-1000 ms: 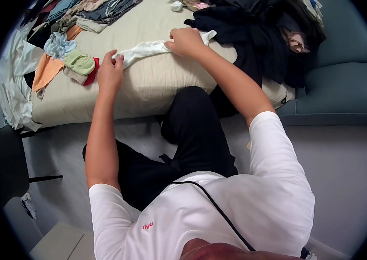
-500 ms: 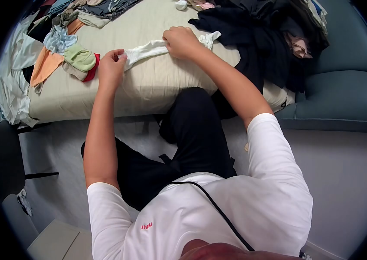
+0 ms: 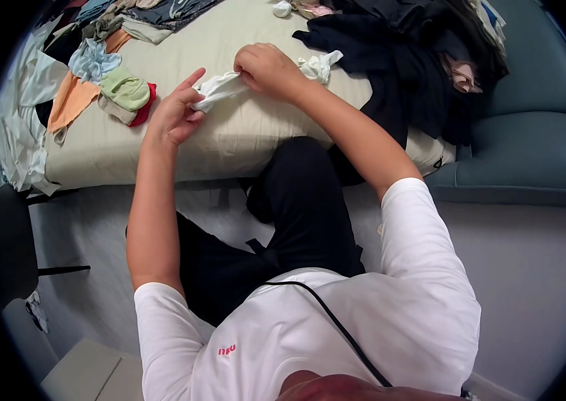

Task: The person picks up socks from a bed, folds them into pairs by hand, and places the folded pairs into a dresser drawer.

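A white sock (image 3: 219,90) stretches between my two hands above the cream bed surface. My left hand (image 3: 177,112) holds its left end, with one finger pointing out and the others curled near the fabric. My right hand (image 3: 269,72) is closed on the other end, back of the hand up, so its fingertips are partly hidden. Just beyond my right hand lies a second crumpled white piece (image 3: 321,65), apart from the fingers. A light green folded piece (image 3: 124,89) rests to the left of my left hand.
Orange cloth (image 3: 71,100), a red piece (image 3: 144,115) and light blue cloth (image 3: 93,61) lie at the left. Dark clothes (image 3: 390,60) are heaped at the right, beside a blue-green padded seat (image 3: 523,147). My knee (image 3: 299,157) is against the bed's front edge.
The sock is shorter and more bunched between my hands. My right hand has moved slightly left. My left hand has turned and extended a finger.
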The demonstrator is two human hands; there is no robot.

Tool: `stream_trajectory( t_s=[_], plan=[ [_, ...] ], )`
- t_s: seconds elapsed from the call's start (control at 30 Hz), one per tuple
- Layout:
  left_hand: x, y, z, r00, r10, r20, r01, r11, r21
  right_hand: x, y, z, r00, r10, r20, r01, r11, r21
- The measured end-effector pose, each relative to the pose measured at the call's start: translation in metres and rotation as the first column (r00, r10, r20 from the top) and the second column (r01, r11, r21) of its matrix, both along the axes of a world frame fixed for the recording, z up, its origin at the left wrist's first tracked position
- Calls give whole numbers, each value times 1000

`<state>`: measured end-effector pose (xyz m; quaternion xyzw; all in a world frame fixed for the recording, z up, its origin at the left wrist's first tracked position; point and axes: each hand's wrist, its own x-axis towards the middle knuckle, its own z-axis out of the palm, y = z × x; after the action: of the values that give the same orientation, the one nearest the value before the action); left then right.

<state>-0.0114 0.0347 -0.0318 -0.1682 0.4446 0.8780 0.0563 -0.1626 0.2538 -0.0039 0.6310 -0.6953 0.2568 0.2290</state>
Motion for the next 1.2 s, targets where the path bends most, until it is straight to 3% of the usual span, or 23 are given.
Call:
stream_trajectory(
  t_s=[0.07, 0.13, 0.2, 0.27, 0.43, 0.5, 0.53, 0.6, 0.7, 0.83, 0.9, 0.97, 1.0, 1.07, 1.2],
  plan=[
    [-4, -2, -4, 994, -51, -99, 60, 994, 89, 6, 7, 0, 999, 11, 34, -10, 1000, -27],
    [-1, 9, 7, 967, 74, -243, -9, 966, 259, 6, 13, -5, 997, 25, 70, -21, 998, -57],
    [-5, 8, 4, 936, 74, -344, 34, 954, 296, 6, 17, -7, 995, -65, 75, 63, 998, 22],
    [-4, 20, 15, 901, 355, -248, -268, 907, 325, 8, 19, -5, 996, -55, 73, 56, 998, -17],
    [2, 21, 17, 907, 268, -325, -191, 949, 251, 19, 19, 8, 982, 18, 189, 0, 995, -97],
    [1, 17, 12, 909, 222, -351, -143, 961, 238, 19, 16, 10, 925, 49, 376, -6, 993, -114],
    [-1, 11, 3, 892, 145, -429, -42, 970, 241, 23, 14, 16, 925, 47, 376, -4, 993, -115],
    [-3, 8, -1, 861, 68, -505, 61, 970, 235, 28, 10, 23, 807, 49, 588, 58, 985, -162],
    [2, 20, 12, 892, 115, -437, -37, 983, 182, 32, 4, 25, 700, -34, 714, 94, 995, -44],
    [8, 41, 38, 918, 194, -345, -183, 981, 66, 21, -2, 21, 794, -86, 602, 126, 992, -25],
    [8, 34, 31, 916, 242, -320, -257, 966, -7, 11, -5, 22, 618, -45, 785, 215, 970, -114],
    [0, 7, 2, 922, 109, -372, -262, 882, -391, -3, -12, 17, 623, -53, 780, 231, 966, -119],
    [0, 7, 3, 922, 109, -371, -262, 882, -392, -3, -14, 21, 628, -64, 775, 254, 959, -126],
    [1, 8, 4, 950, 145, -277, -282, 778, -561, -1, -15, 29, 630, -97, 770, 249, 965, -82],
    [0, 20, 6, 895, 159, -416, -363, 801, -475, 5, -25, 38, 614, -4, 789, 65, 997, -46]
  ],
)
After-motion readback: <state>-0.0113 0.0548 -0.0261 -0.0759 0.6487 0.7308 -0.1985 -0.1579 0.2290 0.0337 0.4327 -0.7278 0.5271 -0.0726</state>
